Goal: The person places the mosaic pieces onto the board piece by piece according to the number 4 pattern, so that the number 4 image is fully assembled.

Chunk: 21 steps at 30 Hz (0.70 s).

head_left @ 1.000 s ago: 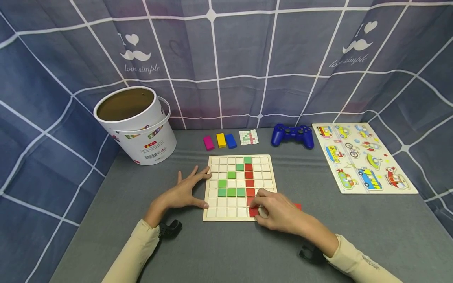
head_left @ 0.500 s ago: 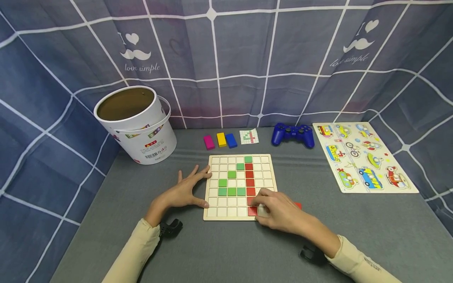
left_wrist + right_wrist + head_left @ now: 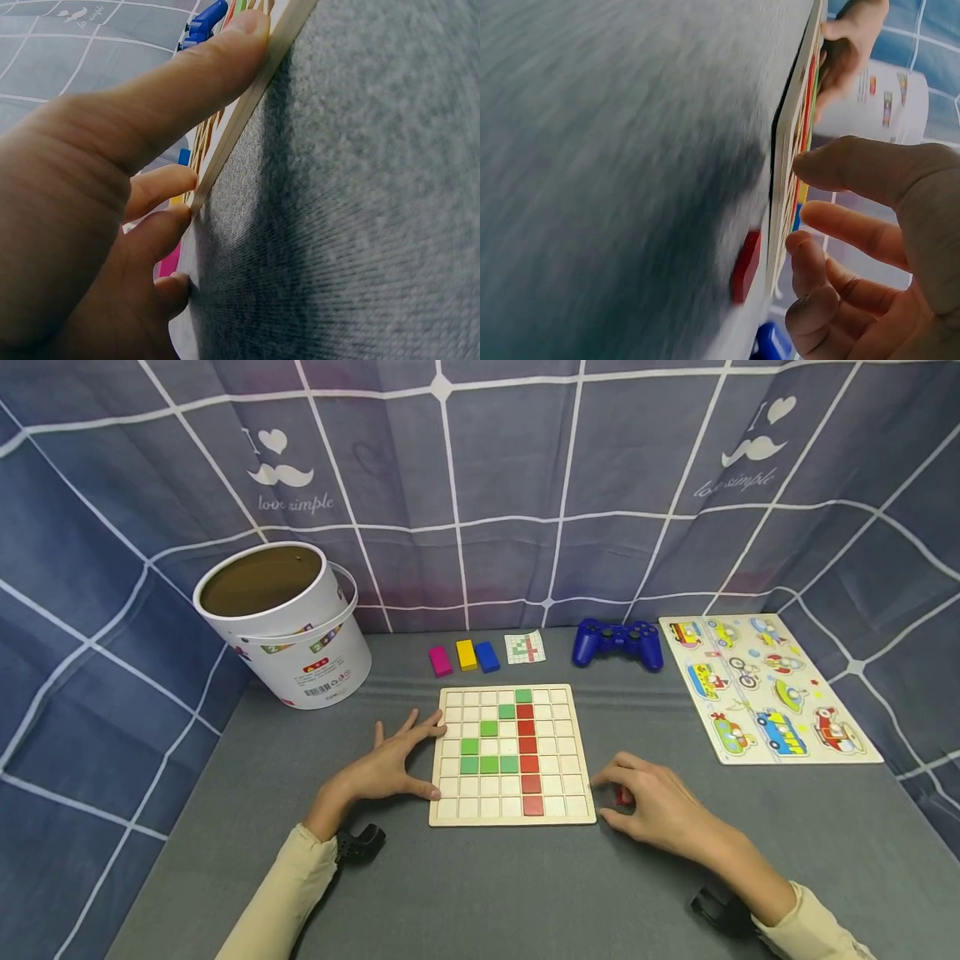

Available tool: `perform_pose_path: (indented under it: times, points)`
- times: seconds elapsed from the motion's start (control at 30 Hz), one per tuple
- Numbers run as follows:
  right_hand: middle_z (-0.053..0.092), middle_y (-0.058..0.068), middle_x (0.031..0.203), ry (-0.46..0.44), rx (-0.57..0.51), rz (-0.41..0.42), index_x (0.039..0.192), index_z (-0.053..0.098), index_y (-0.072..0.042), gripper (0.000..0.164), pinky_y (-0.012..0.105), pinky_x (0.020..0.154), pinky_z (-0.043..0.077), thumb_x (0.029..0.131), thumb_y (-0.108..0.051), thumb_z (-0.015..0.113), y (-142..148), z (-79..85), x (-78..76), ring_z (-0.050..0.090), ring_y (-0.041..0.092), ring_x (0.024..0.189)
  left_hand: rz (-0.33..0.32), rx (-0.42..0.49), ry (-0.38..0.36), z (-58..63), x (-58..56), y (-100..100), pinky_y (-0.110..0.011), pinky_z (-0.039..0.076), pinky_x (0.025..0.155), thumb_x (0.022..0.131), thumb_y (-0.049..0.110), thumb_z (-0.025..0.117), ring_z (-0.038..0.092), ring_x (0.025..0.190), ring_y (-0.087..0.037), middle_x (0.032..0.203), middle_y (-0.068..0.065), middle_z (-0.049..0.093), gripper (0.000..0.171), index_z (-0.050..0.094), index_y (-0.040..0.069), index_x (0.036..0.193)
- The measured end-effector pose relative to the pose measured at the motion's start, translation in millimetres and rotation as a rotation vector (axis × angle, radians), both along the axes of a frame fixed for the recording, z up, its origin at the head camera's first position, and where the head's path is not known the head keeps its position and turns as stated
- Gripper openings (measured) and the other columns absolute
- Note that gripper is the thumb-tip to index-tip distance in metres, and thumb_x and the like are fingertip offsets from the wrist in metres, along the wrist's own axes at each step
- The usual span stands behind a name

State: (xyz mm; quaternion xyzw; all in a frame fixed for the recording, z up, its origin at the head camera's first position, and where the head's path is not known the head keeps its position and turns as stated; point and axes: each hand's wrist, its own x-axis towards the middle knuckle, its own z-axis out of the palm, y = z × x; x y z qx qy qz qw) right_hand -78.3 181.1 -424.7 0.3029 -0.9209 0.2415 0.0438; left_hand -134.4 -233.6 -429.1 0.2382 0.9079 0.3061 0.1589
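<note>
A square wooden grid board (image 3: 465, 810) lies on the grey table, with a column of several red tiles (image 3: 528, 764) and several green tiles (image 3: 489, 728) set in its squares. My left hand (image 3: 390, 767) is spread at the board's left edge, thumb and fingertips touching it; the left wrist view shows the thumb (image 3: 217, 64) lying over the rim. Just off the right edge is my right hand (image 3: 656, 797), its thumb and fingers apart with nothing between them. Partly hidden under it, a red piece (image 3: 745, 266) lies on the table beside the board.
Behind the board lie pink (image 3: 440, 662), yellow (image 3: 466, 655) and blue (image 3: 487, 657) blocks and a small pattern card (image 3: 525, 648). A white bucket (image 3: 330, 672) stands back left. At right are a blue game controller (image 3: 618, 643) and a picture puzzle board (image 3: 772, 693).
My right hand has left the bottom red tile, which lies in its square, and moved right, off the board to the red piece. The left hand stays at the board's edge.
</note>
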Motion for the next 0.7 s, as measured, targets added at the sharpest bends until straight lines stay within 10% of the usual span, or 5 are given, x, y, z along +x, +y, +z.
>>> perform_pose_path:
  times: [0.7]
  points:
    - [0.056,-0.009,0.084,0.024,0.055,-0.109,0.099,0.075,-0.014,0.027,0.024,0.054,0.037,0.074,-0.014,0.085,27.7,-4.8,-8.2,0.048,0.005,0.065,-0.007,-0.002,0.010,-2.0,-0.5,-1.4,-0.073,-0.020,0.102,0.072,0.044,0.089,-0.004,0.151,-0.036,0.167,0.001,0.012,0.099,0.040,0.018,0.153]
